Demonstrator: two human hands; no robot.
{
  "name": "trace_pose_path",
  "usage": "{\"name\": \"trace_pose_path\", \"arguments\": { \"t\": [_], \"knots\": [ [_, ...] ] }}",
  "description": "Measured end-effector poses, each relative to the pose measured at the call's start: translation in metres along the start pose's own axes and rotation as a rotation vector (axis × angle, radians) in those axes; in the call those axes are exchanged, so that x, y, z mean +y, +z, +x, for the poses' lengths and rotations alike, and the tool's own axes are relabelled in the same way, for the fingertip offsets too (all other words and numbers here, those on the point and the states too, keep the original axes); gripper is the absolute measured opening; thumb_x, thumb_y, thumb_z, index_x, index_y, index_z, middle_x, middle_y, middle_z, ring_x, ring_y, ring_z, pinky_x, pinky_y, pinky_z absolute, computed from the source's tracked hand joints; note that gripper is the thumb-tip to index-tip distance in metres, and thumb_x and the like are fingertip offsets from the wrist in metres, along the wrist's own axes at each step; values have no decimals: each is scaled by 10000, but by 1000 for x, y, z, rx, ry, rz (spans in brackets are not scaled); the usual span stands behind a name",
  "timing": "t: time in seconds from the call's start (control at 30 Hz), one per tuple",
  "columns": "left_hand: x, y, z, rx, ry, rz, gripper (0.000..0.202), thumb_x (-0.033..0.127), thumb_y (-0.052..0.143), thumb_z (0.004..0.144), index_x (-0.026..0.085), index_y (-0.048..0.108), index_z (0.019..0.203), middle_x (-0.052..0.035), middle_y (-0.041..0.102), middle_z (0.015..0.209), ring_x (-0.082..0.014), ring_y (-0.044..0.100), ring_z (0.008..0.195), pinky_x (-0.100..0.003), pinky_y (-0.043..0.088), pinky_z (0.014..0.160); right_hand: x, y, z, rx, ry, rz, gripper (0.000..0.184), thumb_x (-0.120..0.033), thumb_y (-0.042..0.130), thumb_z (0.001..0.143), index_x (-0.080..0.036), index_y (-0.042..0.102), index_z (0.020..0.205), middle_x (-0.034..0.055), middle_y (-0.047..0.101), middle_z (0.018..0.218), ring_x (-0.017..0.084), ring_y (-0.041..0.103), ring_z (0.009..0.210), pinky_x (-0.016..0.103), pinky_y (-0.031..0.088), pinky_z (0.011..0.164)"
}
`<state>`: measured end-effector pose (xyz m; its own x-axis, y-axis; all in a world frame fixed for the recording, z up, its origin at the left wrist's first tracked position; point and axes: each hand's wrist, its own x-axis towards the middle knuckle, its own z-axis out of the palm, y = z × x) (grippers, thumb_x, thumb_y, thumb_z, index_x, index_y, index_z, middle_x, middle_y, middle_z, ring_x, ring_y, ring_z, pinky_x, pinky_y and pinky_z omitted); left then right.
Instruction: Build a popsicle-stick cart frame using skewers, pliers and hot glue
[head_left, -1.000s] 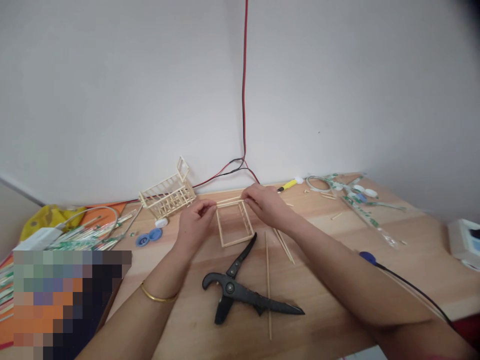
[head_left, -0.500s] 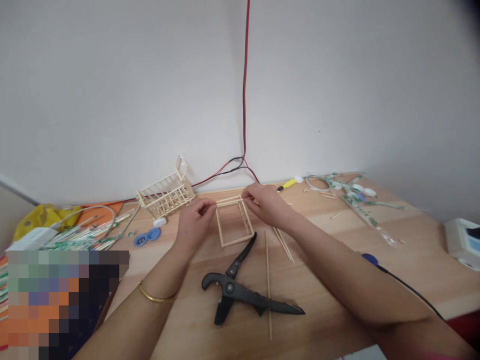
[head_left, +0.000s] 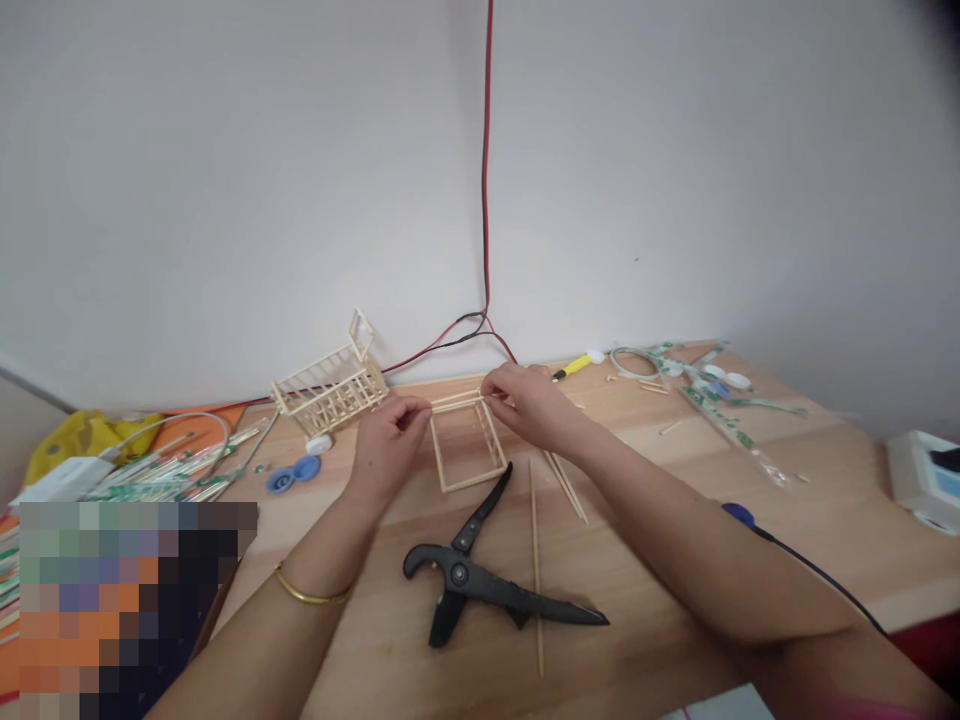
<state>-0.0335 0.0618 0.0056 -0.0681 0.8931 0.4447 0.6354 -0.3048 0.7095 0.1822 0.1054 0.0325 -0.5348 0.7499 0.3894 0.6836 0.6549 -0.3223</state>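
A small rectangular frame of thin wooden sticks rests on the table between my hands. My left hand pinches the far left corner of it, thumb and forefinger together. At the far right corner, my right hand closes its fingertips on the frame's sticks. Two sticks run close together along the far side. Just in front of the frame lies a black hand cutter with its handles spread. One long wooden stick passes under the cutter, and a few more sticks lie below my right wrist.
A larger stick model stands at the back left, near blue caps. Packaged sticks and a yellow bag lie left. Behind my right hand are a yellow knife and plastic wrappers. A white box stands far right.
Both hands keep their places on the stick frame. The whole view has shifted very slightly; nothing else visibly moves.
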Motion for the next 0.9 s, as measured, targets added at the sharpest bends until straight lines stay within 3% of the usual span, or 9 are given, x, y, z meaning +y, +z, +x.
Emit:
{"name": "trace_pose_path", "arguments": {
  "t": [0.47,0.9],
  "knots": [
    [-4,3,-1,13,-79,-113,199,281,540,796,156,675,871,-33,676,792,-149,594,700,-262,445,665,2,2,1,12,-29,10,102,-154,495,835,-177,579,782,19,612,798,137,550,766,260,284,719],
    [-2,2,-1,13,-30,-17,181,262,548,779,156,684,835,-29,674,748,-144,583,657,-252,430,626,4,2,0,29,-46,-12,108,-173,489,855,-183,584,804,19,609,807,141,541,778,272,264,739]
  ]
}}
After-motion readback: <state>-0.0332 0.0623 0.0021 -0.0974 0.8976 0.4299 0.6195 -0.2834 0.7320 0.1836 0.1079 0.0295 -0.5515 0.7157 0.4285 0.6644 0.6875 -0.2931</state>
